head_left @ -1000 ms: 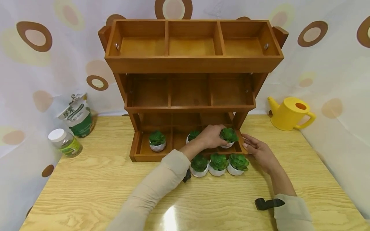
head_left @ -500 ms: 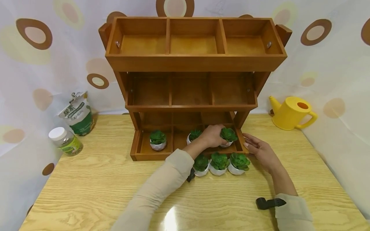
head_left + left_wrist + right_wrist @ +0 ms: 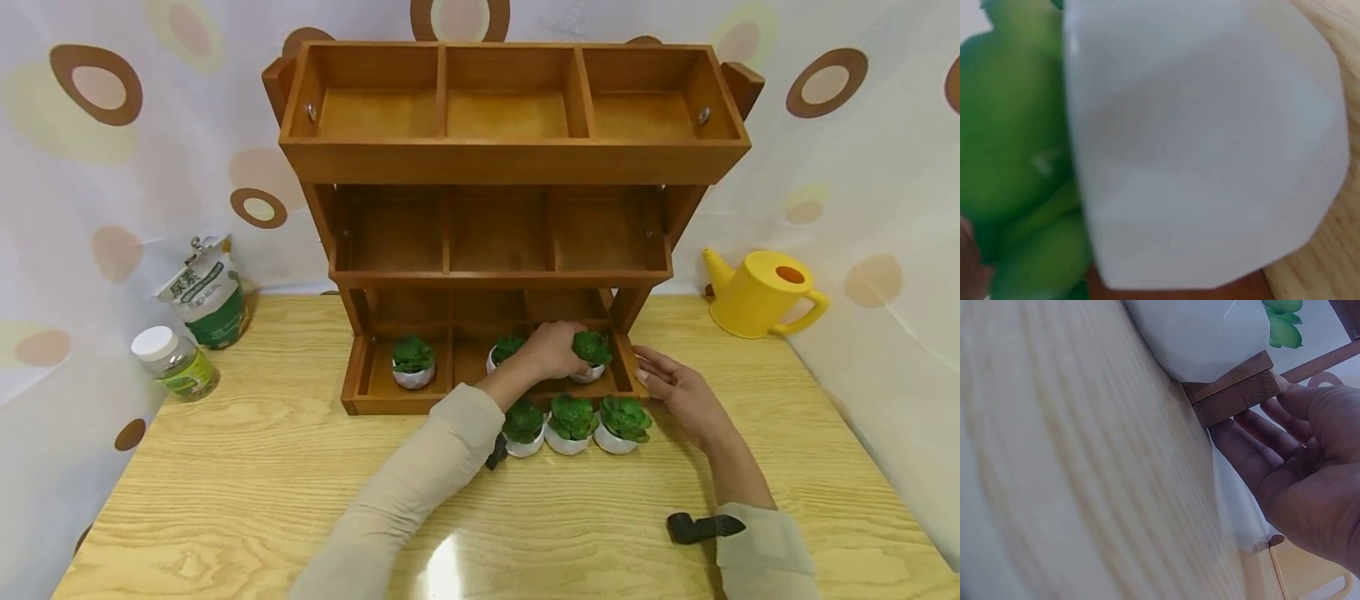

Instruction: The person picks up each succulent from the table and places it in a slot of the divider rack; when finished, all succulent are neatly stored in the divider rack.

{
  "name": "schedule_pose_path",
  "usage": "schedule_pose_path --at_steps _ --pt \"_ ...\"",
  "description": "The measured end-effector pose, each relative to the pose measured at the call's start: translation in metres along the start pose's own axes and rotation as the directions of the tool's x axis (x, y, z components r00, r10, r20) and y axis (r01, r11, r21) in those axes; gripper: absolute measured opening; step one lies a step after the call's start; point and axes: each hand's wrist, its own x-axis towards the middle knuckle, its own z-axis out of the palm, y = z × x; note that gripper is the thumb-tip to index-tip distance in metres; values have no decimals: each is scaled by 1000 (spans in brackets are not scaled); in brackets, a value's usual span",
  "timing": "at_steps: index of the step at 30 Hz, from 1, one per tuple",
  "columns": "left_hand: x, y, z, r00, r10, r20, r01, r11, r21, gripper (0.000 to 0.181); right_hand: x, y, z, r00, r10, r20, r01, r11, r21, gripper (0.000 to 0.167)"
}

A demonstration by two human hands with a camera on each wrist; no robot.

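Note:
In the head view the left hand (image 3: pixel 553 350) holds a potted succulent (image 3: pixel 592 356) by its side, in the right compartment of the shelf's bottom tier (image 3: pixel 405 407). The right hand (image 3: pixel 681 400) grips the right front corner of that tier; the right wrist view shows its thumb and fingers (image 3: pixel 1260 444) around the wooden corner (image 3: pixel 1235 400). Other succulents stand in the left compartment (image 3: pixel 413 362) and the middle one (image 3: pixel 508 348), the latter partly behind the left arm. A white pot (image 3: pixel 1210 144) fills the left wrist view, hiding most of the left hand.
Three potted succulents (image 3: pixel 572 423) stand in a row on the table before the shelf. A yellow watering can (image 3: pixel 761 294) is at the right; a green-white bag (image 3: pixel 208 296) and a lidded jar (image 3: pixel 176 362) are at the left. Two upper tiers (image 3: pixel 517 162) overhang the left hand.
The head view has shifted slightly. The succulent at the left hand has moved a little to the left within its compartment. The right hand keeps its place at the corner.

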Motion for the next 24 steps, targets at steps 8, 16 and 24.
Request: schedule_pose_path --at_steps 8,16,24 --pt "-12 -1 -14 997 76 -34 -79 992 -101 74 1 0 1 1000 -5 0 5 1000 -9 65" --pt "-41 -6 -37 987 142 -75 -157 956 -248 76 1 2 0 1000 2 1 -2 1000 -24 65" --pt "-72 -30 -60 972 221 -81 -235 933 -275 79 1 0 0 1000 6 -2 -6 999 -35 65"
